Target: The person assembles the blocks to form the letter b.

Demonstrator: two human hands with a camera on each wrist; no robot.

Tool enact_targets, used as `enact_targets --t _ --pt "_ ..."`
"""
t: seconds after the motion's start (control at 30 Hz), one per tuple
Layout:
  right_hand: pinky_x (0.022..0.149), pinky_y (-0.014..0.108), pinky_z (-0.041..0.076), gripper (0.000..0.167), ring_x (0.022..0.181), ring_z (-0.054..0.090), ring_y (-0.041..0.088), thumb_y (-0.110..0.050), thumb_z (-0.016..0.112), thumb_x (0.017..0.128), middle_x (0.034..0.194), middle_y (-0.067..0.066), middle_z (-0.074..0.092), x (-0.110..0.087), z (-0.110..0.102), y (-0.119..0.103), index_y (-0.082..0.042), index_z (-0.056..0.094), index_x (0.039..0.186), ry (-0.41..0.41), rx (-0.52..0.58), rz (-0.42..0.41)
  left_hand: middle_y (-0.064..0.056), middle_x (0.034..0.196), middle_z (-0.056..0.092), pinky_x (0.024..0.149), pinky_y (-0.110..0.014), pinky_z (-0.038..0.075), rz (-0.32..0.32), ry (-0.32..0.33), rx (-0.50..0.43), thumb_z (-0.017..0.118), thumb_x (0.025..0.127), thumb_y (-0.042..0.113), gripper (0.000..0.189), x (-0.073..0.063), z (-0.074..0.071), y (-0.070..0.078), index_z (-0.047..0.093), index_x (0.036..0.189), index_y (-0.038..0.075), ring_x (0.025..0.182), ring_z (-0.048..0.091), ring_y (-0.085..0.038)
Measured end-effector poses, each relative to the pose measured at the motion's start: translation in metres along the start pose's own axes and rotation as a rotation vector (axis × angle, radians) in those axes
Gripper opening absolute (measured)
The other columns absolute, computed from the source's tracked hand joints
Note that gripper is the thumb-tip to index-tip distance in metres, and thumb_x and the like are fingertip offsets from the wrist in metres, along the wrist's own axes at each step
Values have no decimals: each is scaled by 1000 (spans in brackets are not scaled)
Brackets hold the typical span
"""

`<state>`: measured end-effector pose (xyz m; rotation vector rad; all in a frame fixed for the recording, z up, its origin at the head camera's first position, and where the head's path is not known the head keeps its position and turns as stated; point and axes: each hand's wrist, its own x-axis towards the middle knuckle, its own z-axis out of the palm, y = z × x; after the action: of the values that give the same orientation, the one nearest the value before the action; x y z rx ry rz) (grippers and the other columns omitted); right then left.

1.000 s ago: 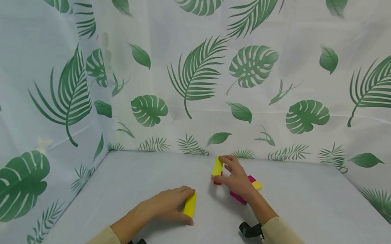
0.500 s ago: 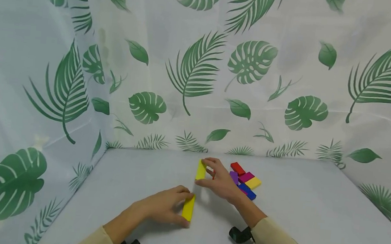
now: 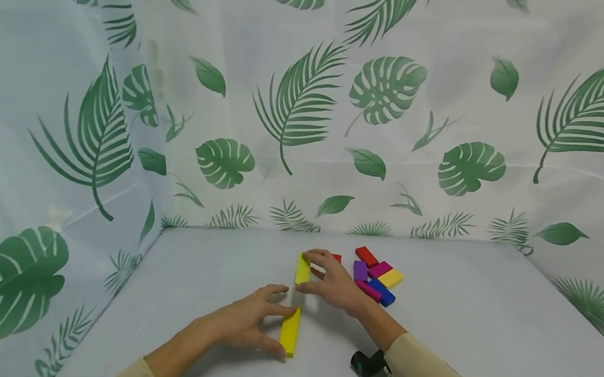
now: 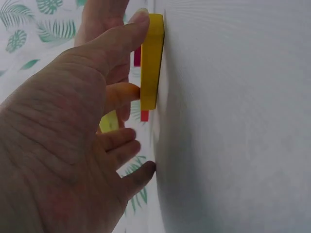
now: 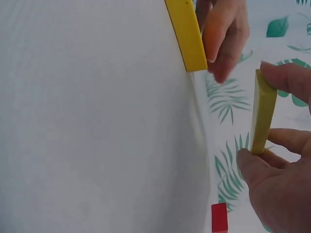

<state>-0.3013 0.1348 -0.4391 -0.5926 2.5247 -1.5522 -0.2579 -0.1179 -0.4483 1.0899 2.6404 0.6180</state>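
In the head view, a yellow block (image 3: 289, 333) lies lengthwise on the white table. My left hand (image 3: 242, 322) holds it, thumb at its near end and index finger at its far end; the other fingers are spread off it. In the left wrist view, thumb and index finger touch the same yellow block (image 4: 152, 63). Farther forward, my right hand (image 3: 335, 282) pinches a second yellow block (image 3: 302, 269) by its ends between thumb and fingers. The right wrist view shows this second block (image 5: 263, 114) raised off the table, beyond the first one's end.
To the right lies a loose cluster: a red block (image 3: 366, 256), a purple block (image 3: 360, 271), a blue block (image 3: 381, 292), magenta blocks (image 3: 368, 291) and a lighter yellow block (image 3: 391, 278). Another red block (image 3: 336, 258) shows behind my right hand. A leaf-patterned curtain (image 3: 279, 198) borders the table's back.
My right hand has carried its yellow block leftward and slightly nearer, uncovering the cluster. Some left-hand fingers have lifted away from the near block, which has shifted slightly down in view.
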Motion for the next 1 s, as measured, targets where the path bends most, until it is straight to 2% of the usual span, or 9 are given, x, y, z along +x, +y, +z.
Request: enact_targets --t 0.13,0.3,0.47,0.7,0.8,1.0 --pt "118 52 42 70 144 47 29 -30 86 86 152 5 49 0 0 0 -13 57 148 -59 -23 24 2 175 15 118 -56 42 29 30 -5 78 75 76 82 -2 -2 -2 58 147 41 158 26 -30" --pt "119 53 41 72 144 47 32 -36 88 83 150 6 50 -2 3 4 -15 59 145 -94 -60 56 2 175 13 121 -57 36 89 49 4 78 75 74 79 -2 -3 -2 64 142 35 159 25 -31" --pt "117 55 42 72 144 47 34 -37 88 83 150 7 50 -1 7 10 -13 59 145 -116 -84 41 1 174 20 122 -53 36 118 53 21 78 77 72 77 -3 -3 -2 68 139 29 159 27 -26" --pt "118 60 40 60 143 46 33 -44 79 91 154 9 47 -2 10 14 -16 63 142 -160 -230 -33 7 165 41 120 -51 40 115 1 -28 78 81 67 73 -2 -4 -1 67 141 28 152 41 -20" --pt "119 62 38 55 145 45 34 -42 76 95 156 9 47 -3 10 15 -17 63 142 -164 -234 -35 9 163 42 120 -52 40 97 -10 -38 79 80 68 72 -1 -4 -1 67 140 30 151 42 -21" --pt "119 63 37 52 144 45 33 -34 76 95 155 8 48 -3 9 17 -17 63 143 -170 -213 -36 4 165 42 120 -54 39 81 0 -43 79 80 68 66 -2 -2 -2 67 135 33 152 41 -23"
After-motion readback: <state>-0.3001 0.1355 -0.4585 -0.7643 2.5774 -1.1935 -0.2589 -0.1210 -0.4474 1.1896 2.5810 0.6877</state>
